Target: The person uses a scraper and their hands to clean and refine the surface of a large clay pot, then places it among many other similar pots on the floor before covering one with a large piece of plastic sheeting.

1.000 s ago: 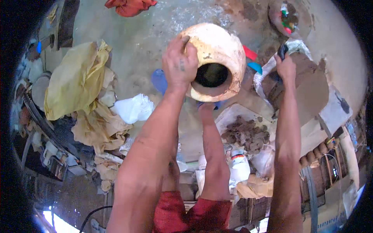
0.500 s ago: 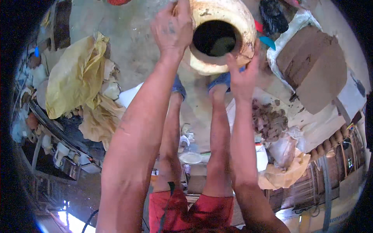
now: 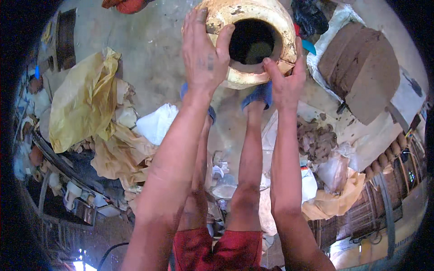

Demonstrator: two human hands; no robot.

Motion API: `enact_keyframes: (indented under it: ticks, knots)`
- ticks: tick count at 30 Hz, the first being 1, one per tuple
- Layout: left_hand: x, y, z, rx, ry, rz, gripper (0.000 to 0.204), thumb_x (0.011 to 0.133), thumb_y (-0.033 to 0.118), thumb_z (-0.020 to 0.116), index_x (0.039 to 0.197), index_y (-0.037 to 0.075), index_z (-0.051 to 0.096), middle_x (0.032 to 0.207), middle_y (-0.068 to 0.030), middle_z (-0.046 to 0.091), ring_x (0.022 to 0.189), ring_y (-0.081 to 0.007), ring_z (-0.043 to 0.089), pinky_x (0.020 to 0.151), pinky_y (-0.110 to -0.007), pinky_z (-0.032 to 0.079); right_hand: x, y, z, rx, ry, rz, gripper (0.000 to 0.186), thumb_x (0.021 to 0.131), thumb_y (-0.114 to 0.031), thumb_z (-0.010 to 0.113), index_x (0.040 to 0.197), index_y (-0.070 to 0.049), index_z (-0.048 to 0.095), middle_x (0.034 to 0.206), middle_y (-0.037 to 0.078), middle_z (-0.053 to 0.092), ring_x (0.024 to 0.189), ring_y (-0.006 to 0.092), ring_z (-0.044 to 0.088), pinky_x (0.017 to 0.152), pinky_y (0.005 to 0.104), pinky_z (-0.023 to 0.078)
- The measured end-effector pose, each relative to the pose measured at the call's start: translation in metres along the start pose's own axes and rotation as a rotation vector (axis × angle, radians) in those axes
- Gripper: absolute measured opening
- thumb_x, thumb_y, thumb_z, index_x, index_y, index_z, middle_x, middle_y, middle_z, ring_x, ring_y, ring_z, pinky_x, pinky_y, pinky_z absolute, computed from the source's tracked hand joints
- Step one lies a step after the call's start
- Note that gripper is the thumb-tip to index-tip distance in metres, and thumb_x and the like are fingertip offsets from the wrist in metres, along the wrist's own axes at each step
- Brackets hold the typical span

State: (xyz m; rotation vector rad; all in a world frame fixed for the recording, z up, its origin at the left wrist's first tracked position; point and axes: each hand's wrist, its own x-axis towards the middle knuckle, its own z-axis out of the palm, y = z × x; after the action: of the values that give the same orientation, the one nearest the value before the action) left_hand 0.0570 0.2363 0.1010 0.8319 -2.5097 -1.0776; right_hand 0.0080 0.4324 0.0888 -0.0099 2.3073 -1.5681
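A cream, stained, hollow round mould or pot with a wide dark opening fills the top centre of the head view, above my blue-shod feet. My left hand grips its left side, thumb beside the opening. My right hand holds its lower right side, thumb at the rim and fingers round the outside. A black plastic bag lies just right of it, beside a brown clay slab on white sheeting.
Crumpled yellow paper, brown paper and white sheets lie at the left, near assorted clutter. Clay scraps and a plastic bag lie at the right. A red cloth is at the far edge.
My right hand has left a dark object beside the clay slab and taken hold of the pot's right side. The pot sits higher in the view, still in my left hand.
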Motion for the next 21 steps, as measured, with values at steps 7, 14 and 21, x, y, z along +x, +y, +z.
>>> enact_keyframes:
  ticks: [7,14,21]
  knots:
    - [0.001,0.005,0.002,-0.004,0.021,-0.02,0.056,0.102,0.021,0.067,0.147,-0.009,0.05,0.144,-0.0339,0.058,0.136,-0.0495,0.056,0.114,-0.049,0.046,-0.002,-0.013,-0.002,0.119,-0.062,0.072,0.098,0.083,-0.011,0.087,0.165,-0.001,0.035,0.158,0.02,0.052,0.133,0.0268,0.062,0.112,0.0377,0.051]
    - [0.005,0.014,0.002,0.033,0.031,-0.111,0.059,0.101,0.022,0.067,0.149,-0.008,0.05,0.145,-0.0347,0.058,0.136,-0.05,0.056,0.114,-0.049,0.047,-0.001,-0.006,-0.003,0.165,-0.081,0.079,0.096,0.083,-0.011,0.088,0.163,0.003,0.038,0.158,0.022,0.053,0.138,0.0256,0.058,0.116,0.038,0.047]
    - [0.011,0.009,-0.009,-0.065,-0.005,-0.061,0.056,0.098,0.02,0.072,0.144,-0.008,0.057,0.145,-0.0351,0.059,0.137,-0.0485,0.058,0.117,-0.047,0.045,0.001,-0.009,-0.006,0.128,-0.087,0.054,0.097,0.083,-0.009,0.086,0.164,0.002,0.035,0.158,0.02,0.052,0.137,0.0266,0.058,0.117,0.0396,0.047]
